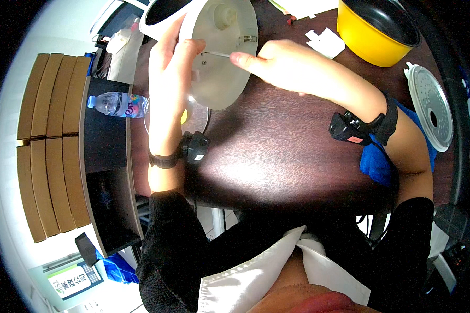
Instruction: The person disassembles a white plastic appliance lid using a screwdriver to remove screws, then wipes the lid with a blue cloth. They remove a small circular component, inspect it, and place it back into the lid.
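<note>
At the top middle of the head view, a white appliance (234, 73) is tilted so that its round, pale inner face turns toward me. A round raised boss and a small metal piece show on that face. My left hand (173, 62) grips its left edge, thumb on the near face and some fingers hidden behind. From the right reaches my right hand (269, 61), pinching a thin light-coloured stick (218, 54). The stick's far end meets the inner face close to my left thumb; its exact kind I cannot make out.
A yellow pot (369, 48) and white scraps (326, 44) lie at the far right. A perforated white disc (428, 107) and a blue cloth (375, 166) are near my right arm. Left stand a water bottle (117, 104) and a clear round lid (199, 117) behind my wrist.
</note>
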